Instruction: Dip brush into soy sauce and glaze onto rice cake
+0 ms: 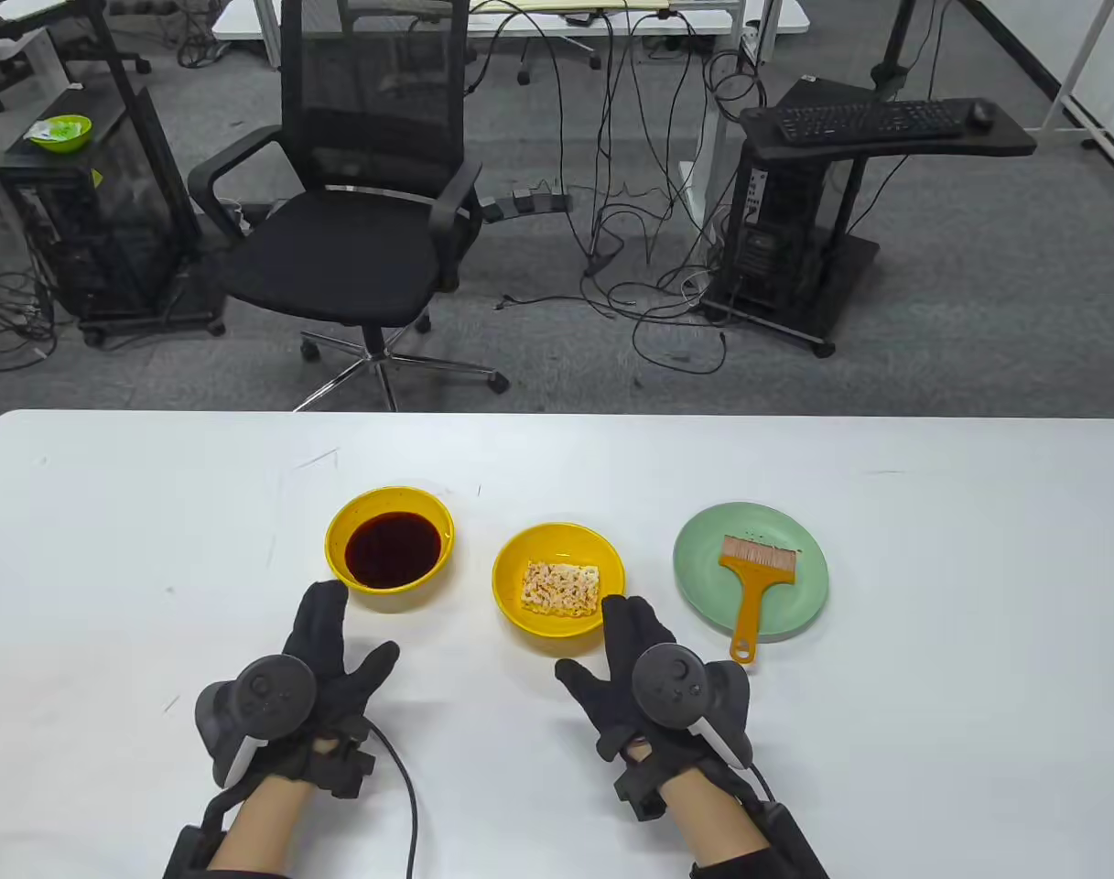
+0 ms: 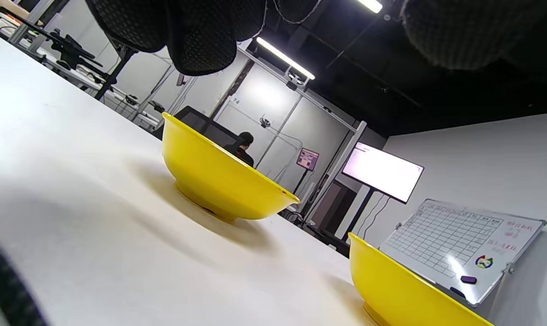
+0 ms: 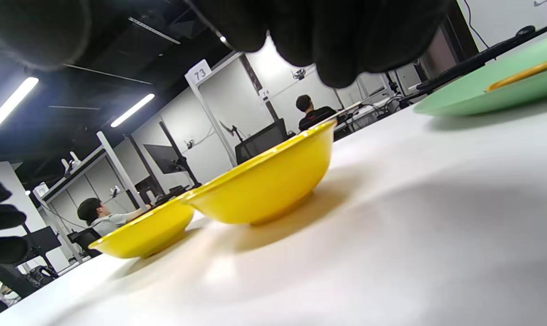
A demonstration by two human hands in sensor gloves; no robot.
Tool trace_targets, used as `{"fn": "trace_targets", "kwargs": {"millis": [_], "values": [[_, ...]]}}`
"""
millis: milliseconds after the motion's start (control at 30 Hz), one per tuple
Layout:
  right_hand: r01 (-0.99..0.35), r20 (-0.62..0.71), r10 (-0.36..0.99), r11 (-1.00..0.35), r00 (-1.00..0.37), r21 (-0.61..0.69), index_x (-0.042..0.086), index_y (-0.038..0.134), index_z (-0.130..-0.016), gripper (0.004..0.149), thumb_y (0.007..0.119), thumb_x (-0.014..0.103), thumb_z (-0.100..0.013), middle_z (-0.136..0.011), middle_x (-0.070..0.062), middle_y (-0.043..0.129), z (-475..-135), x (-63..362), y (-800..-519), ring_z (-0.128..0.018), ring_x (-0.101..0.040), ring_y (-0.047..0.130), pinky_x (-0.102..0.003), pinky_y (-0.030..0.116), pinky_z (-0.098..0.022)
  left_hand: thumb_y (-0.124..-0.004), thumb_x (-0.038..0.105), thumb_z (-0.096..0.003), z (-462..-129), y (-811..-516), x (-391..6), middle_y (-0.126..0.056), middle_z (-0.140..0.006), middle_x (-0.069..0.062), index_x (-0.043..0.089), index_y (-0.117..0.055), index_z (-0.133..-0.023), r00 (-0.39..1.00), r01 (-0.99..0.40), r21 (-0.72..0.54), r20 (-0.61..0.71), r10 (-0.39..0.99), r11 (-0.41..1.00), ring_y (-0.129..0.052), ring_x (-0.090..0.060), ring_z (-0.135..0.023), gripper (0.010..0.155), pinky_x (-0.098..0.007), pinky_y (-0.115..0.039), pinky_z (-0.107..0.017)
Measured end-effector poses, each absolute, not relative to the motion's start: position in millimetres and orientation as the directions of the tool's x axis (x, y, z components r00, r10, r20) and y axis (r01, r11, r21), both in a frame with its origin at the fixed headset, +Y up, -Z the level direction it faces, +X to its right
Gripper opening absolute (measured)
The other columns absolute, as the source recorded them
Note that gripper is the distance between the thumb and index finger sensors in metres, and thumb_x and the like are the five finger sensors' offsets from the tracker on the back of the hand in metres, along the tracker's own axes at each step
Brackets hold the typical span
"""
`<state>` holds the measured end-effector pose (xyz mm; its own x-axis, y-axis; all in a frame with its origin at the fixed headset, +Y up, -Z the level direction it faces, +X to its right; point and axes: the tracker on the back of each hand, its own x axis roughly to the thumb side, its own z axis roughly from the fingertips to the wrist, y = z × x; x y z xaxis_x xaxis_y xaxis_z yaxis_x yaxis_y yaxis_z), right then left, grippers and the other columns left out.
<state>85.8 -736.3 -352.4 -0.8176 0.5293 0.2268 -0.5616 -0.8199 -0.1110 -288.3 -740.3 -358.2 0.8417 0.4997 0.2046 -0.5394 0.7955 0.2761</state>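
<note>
A yellow bowl of dark soy sauce [image 1: 390,548] stands left of centre on the white table [image 1: 108,549]. A second yellow bowl [image 1: 558,586] holds a pale rice cake [image 1: 560,588]. An orange-handled brush [image 1: 753,575] lies on a green plate [image 1: 799,600] at the right. My left hand [image 1: 323,655] lies flat and empty on the table just in front of the sauce bowl [image 2: 219,181]. My right hand [image 1: 632,655] lies flat and empty in front of the rice cake bowl [image 3: 268,185], left of the brush handle. The plate's rim [image 3: 481,95] shows in the right wrist view.
An office chair [image 1: 355,220] and a computer stand [image 1: 831,183] are on the floor beyond the table's far edge. Cables run from both wrists off the near edge.
</note>
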Motion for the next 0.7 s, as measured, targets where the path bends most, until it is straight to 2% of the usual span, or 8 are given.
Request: {"fn": "trace_targets", "kwargs": {"millis": [267, 333, 433, 533, 600, 700], "values": [[-0.584, 0.221, 0.551, -0.803, -0.804, -0.121, 0.011, 0.049, -0.109, 0.088, 0.073, 0.068, -0.046, -0.113, -0.024, 0.055, -353, 91, -731, -0.094, -0.054, 0.068, -0.062, 0.066, -0.064, -0.074, 0.066, -0.0397, -358, -740, -286, -0.051, -0.114, -0.019, 0.018, -0.041, -0.108, 0.840, -0.541, 0.274, 0.215, 0.498, 0.795, -0.081, -0.040, -0.096, 0.090, -0.054, -0.069, -0.068], [-0.582, 0.222, 0.549, -0.803, -0.806, -0.128, 0.016, 0.038, -0.112, 0.091, 0.073, 0.069, -0.046, -0.115, -0.023, 0.051, -353, 97, -727, -0.095, -0.055, 0.065, -0.063, 0.065, -0.064, -0.074, 0.067, -0.0398, -358, -740, -286, -0.051, -0.114, -0.019, 0.018, -0.041, -0.108, 0.840, -0.541, 0.278, 0.213, 0.499, 0.793, -0.081, -0.039, -0.096, 0.090, -0.054, -0.069, -0.068], [-0.573, 0.193, 0.542, -0.799, -0.818, -0.184, 0.019, 0.038, -0.112, 0.089, 0.073, 0.069, -0.047, -0.116, -0.023, 0.048, -357, 111, -720, -0.096, -0.055, 0.063, -0.065, 0.064, -0.064, -0.074, 0.066, -0.0400, -358, -740, -286, -0.051, -0.114, -0.019, 0.018, -0.041, -0.108, 0.841, -0.541, 0.276, 0.216, 0.497, 0.795, -0.080, -0.040, -0.096, 0.090, -0.054, -0.069, -0.068], [-0.556, 0.139, 0.539, -0.797, -0.831, -0.236, 0.016, 0.038, -0.112, 0.091, 0.075, 0.068, -0.047, -0.117, -0.024, 0.046, -362, 129, -714, -0.096, -0.056, 0.063, -0.065, 0.064, -0.063, -0.074, 0.066, -0.0403, -358, -739, -286, -0.051, -0.114, -0.019, 0.018, -0.041, -0.108, 0.842, -0.538, 0.276, 0.216, 0.494, 0.796, -0.081, -0.040, -0.096, 0.090, -0.054, -0.069, -0.067], [-0.498, 0.090, 0.494, -0.820, -0.865, -0.284, 0.013, 0.035, -0.112, 0.094, 0.075, 0.069, -0.047, -0.117, -0.024, 0.045, -364, 139, -711, -0.096, -0.056, 0.063, -0.065, 0.064, -0.063, -0.074, 0.066, -0.0403, -358, -739, -286, -0.050, -0.114, -0.019, 0.018, -0.041, -0.108, 0.839, -0.542, 0.277, 0.219, 0.498, 0.793, -0.081, -0.040, -0.096, 0.090, -0.054, -0.069, -0.068], [-0.445, 0.015, 0.461, -0.848, -0.887, -0.290, 0.008, 0.029, -0.111, 0.100, 0.074, 0.070, -0.047, -0.117, -0.026, 0.042, -368, 154, -711, -0.097, -0.057, 0.061, -0.066, 0.063, -0.063, -0.073, 0.067, -0.0405, -359, -742, -286, -0.049, -0.114, -0.020, 0.017, -0.040, -0.108, 0.833, -0.553, 0.271, 0.216, 0.510, 0.788, -0.081, -0.040, -0.096, 0.090, -0.054, -0.069, -0.067]]}}
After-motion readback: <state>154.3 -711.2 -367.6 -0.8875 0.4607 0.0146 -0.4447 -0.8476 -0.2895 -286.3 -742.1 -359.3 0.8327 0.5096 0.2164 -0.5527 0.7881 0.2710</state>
